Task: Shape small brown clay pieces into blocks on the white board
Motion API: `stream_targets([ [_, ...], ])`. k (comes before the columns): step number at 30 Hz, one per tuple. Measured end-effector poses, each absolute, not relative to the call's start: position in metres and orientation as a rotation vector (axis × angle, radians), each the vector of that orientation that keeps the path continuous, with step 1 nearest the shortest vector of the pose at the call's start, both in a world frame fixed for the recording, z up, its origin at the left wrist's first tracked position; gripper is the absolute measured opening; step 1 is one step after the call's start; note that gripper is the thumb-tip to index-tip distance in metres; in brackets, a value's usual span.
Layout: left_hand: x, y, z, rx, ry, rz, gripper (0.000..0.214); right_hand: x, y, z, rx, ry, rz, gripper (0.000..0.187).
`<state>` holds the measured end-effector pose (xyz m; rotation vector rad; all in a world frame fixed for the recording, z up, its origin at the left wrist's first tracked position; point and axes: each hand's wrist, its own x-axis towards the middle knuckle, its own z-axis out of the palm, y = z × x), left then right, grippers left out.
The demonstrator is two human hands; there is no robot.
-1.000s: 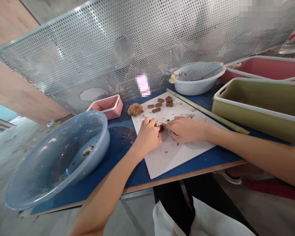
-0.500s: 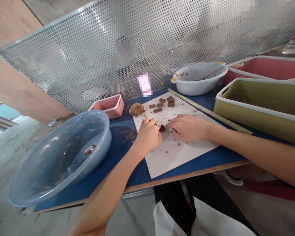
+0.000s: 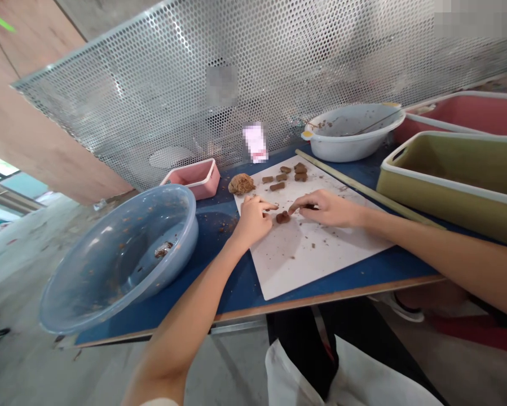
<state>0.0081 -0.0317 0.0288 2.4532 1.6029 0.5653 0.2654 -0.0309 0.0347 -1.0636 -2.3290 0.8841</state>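
A small dark brown lump, clay-like [image 3: 283, 217], lies on the white board [image 3: 274, 276] between my two hands. My left hand [image 3: 255, 219] is to the left of it, index finger stretched out just above the lump and holding nothing. From the other side, my right hand [image 3: 327, 207] reaches in with its index fingertip at the lump's right edge. Its fingers are bent and apart. Several short brown shaped pieces [image 3: 277, 186] lie on the far part of the board. A larger rough brown lump [image 3: 241, 184] sits at the board's far left corner.
A big blue basin [image 3: 122, 265] stands at the left, behind it a small pink basket [image 3: 206, 183]. A wooden stick [image 3: 363, 189] lies along the board's right edge. Beyond are a white basin [image 3: 350, 146], a green bin [image 3: 448, 192] and a pink bin [image 3: 468, 115]. Perforated metal [image 3: 160, 90] rises behind.
My fingers have drawn back slightly from the small lump and straightened, so more of it shows. The view has shifted a little, moving everything to the right.
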Motion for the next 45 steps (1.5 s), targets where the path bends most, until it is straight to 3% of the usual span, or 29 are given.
stream_targets([
  [21, 0.011, -0.030, 0.023, 2.444, 1.444, 0.588, 0.062, 0.266, -0.027, 0.024, -1.044, -2.378, 0.945, 0.047],
  [45, 0.011, -0.032, 0.020, 2.581, 1.434, 0.622, 0.056, 0.268, -0.028, 0.023, -0.892, -2.376, 0.906, 0.039],
])
